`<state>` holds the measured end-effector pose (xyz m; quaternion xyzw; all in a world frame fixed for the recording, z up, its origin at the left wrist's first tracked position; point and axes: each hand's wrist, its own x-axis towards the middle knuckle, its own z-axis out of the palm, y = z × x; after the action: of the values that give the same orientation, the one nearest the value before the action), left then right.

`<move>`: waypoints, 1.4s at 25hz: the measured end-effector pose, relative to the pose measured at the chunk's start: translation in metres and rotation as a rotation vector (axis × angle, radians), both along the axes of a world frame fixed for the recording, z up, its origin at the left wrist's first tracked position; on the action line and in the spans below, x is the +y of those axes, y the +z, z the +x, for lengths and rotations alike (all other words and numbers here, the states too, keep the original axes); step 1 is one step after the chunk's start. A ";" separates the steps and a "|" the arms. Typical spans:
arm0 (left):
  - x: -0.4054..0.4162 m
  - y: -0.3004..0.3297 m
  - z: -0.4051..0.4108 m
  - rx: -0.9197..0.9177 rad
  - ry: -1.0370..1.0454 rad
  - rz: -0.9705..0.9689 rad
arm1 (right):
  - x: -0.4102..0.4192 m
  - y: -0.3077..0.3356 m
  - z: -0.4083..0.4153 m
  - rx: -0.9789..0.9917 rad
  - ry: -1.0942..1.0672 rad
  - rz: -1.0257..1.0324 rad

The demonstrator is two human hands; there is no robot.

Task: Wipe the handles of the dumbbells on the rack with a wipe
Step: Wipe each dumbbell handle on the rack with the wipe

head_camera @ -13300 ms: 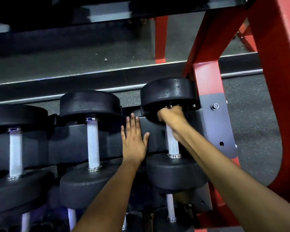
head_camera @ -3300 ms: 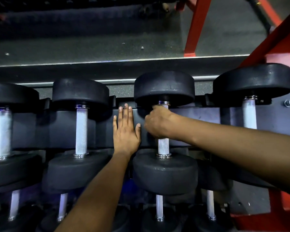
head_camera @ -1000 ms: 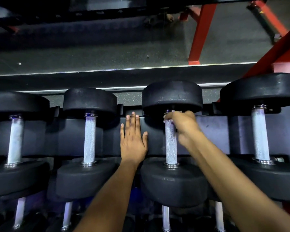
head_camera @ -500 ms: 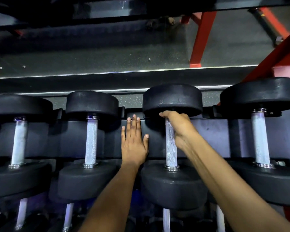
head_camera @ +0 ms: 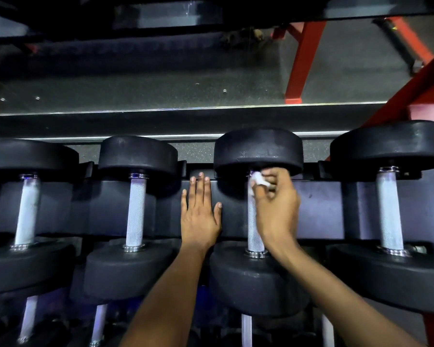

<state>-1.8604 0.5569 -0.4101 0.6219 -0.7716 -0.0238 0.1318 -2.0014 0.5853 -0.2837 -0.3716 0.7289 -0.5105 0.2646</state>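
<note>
four dumbbells sit side by side on the rack [head_camera: 318, 211]. the left hand [head_camera: 201, 216] lies flat on the rack panel between the second dumbbell [head_camera: 135, 209] and third dumbbell [head_camera: 254, 221]. just right of its fingers [head_camera: 199, 184], the right hand [head_camera: 276, 209] holds a wipe [head_camera: 257, 180] against the top of the third dumbbell's handle, under its far head. the fourth dumbbell [head_camera: 390, 209] lies right of that hand.

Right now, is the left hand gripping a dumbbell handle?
No, the left hand lies flat and open on the rack panel between two handles.
</note>
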 end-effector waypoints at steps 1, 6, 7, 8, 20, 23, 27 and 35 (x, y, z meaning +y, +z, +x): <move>0.000 0.000 -0.001 0.002 -0.002 -0.001 | 0.000 -0.001 0.000 0.175 0.213 -0.025; 0.000 -0.001 -0.001 0.000 0.000 -0.008 | -0.052 0.003 -0.060 1.515 1.334 -0.544; 0.000 0.000 -0.002 -0.001 0.000 -0.007 | -0.058 0.003 -0.079 1.635 1.404 -0.580; 0.000 0.000 -0.002 -0.001 0.002 -0.005 | -0.059 0.002 -0.093 1.692 1.438 -0.568; 0.000 -0.002 0.000 0.005 0.004 -0.024 | -0.055 0.011 -0.032 1.929 1.398 -0.065; 0.001 0.001 -0.001 0.005 -0.006 -0.022 | -0.059 0.012 -0.027 1.918 1.600 -0.162; 0.001 0.001 -0.001 0.008 -0.008 -0.001 | -0.044 0.022 -0.087 1.500 1.333 -0.376; 0.000 0.002 -0.002 -0.020 -0.001 0.008 | -0.001 -0.016 -0.064 -0.687 0.119 0.428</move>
<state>-1.8619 0.5569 -0.4078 0.6221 -0.7732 -0.0206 0.1215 -2.0655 0.5842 -0.2998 -0.1576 0.6652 -0.4257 0.5928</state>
